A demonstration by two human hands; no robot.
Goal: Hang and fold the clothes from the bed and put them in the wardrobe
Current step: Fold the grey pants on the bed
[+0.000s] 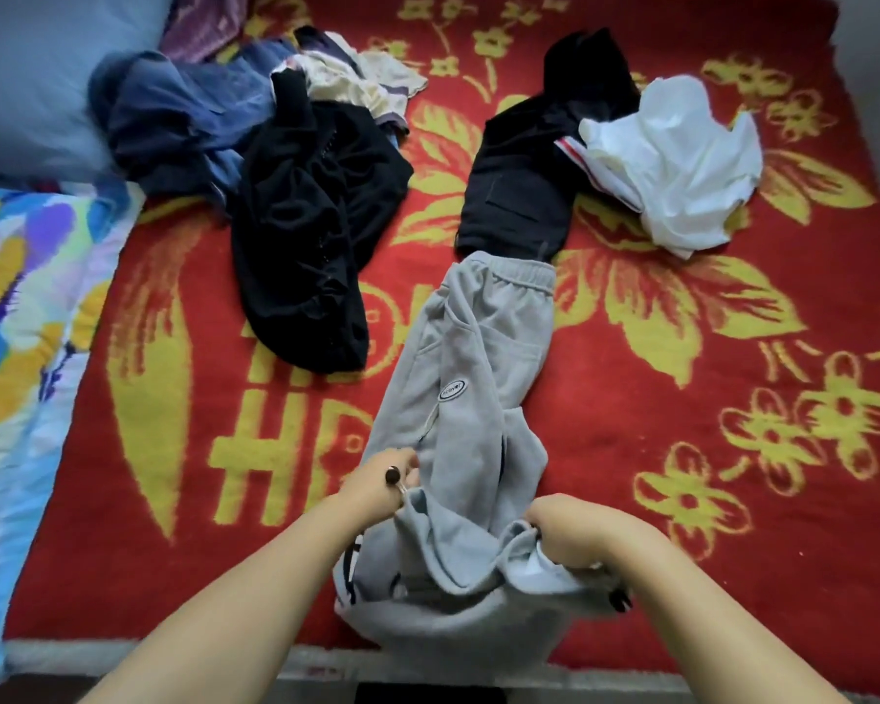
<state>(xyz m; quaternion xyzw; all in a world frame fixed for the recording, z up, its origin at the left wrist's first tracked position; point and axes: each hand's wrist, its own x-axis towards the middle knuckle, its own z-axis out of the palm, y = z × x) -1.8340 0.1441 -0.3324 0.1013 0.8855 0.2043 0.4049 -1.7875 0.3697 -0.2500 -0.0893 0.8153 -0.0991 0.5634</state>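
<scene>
Both hands work at the bed's (732, 398) near edge. Left hand (382, 480) and right hand (570, 530) each pinch bunched hems of grey sweatpants (478, 373), stretched lengthwise toward mid-bed, seemingly for folding. Dark (301, 236) and white clothes (682, 160) wait beyond.

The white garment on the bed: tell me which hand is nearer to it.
Right. The right hand grips the grey sweatpants near their lower end, below the white garment. The left hand holds the sweatpants' left edge, farther across.
</scene>
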